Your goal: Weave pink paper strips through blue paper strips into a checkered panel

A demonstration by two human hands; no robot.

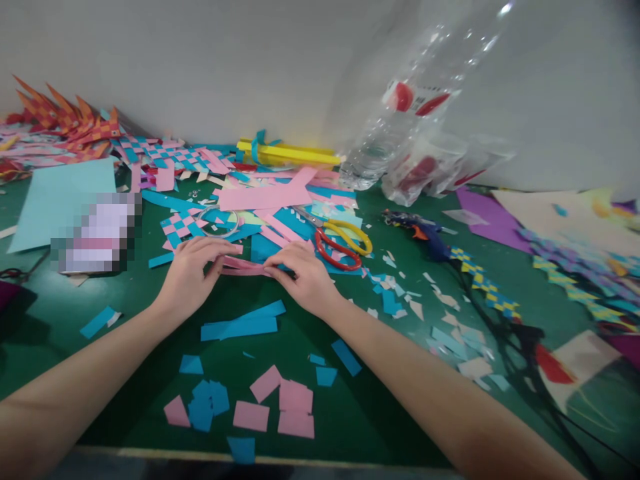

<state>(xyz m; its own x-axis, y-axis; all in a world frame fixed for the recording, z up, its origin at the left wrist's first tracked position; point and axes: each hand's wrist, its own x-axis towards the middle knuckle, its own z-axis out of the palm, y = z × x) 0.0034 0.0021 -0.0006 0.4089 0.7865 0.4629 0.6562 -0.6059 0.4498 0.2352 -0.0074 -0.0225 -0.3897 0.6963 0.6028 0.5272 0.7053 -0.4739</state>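
My left hand (193,270) and my right hand (305,277) both pinch a narrow pink paper strip (245,267) low over the green table (360,413). The strip spans between the two hands, and the fingers of each are closed on one of its ends. Just beyond the hands lie a pink-and-blue woven paper square (180,227), a clear tape ring (217,221) and red-and-yellow scissors (343,241). Blue paper strips (245,323) lie just in front of my hands.
Pink and blue paper offcuts (280,403) litter the near table. A glue gun (425,233) with a black cord lies to the right, beside woven blue-yellow strips (480,287). Clear plastic bottles (400,143), yellow strips (287,155) and orange woven pieces (65,123) stand along the wall.
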